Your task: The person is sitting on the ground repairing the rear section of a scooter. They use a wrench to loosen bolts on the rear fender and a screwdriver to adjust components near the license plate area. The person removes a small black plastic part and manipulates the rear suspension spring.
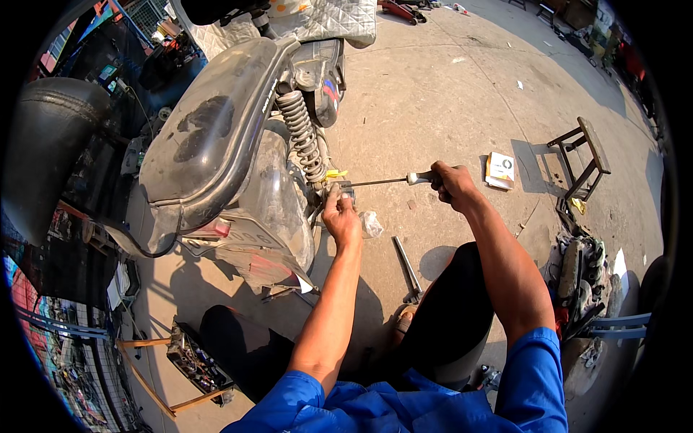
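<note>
My right hand is closed round the handle of a long screwdriver, which lies nearly level and points left. Its shaft reaches the lower end of a coil-spring shock absorber on the rear of a dusty motorcycle. There my left hand pinches with its fingertips, close to the screwdriver's tip; the small part between them is hidden. Just above these fingers shows a bit of yellow material. A clear plastic bag lies on the ground right of my left hand.
A metal bar tool lies on the concrete by my foot. At lower left stands a tray of small parts on a wooden frame. A white and orange box lies to the right, before a small stool. Piled parts sit farther right.
</note>
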Tool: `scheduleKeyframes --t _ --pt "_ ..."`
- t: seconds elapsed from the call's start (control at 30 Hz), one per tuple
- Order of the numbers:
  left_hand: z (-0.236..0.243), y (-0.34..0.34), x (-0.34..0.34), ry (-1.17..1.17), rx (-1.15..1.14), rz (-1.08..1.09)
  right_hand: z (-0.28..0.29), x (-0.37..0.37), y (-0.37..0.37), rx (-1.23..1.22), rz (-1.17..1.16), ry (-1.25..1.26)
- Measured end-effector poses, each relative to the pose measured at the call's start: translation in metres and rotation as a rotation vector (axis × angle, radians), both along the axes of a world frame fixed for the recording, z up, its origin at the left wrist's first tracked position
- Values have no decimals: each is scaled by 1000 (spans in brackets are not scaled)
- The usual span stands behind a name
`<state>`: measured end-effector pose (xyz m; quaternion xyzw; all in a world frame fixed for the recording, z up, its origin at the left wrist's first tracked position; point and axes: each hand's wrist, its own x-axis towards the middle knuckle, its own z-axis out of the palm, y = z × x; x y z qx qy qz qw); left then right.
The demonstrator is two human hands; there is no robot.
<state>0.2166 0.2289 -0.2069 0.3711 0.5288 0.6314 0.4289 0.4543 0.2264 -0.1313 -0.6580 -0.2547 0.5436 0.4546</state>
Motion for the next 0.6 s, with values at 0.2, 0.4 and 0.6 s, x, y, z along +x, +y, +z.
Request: scheduleKeyframes --t 0.2,0.4,0.6 --pt "-4 1 0 -54 -15 -2 -3 -3 3 32 -23 10" --pt "-8 2 1 -104 -23 -4 -9 -4 7 43 -23 -7" --pt "-9 4 3 -257 -50 21 -16 -7 13 41 -30 30"
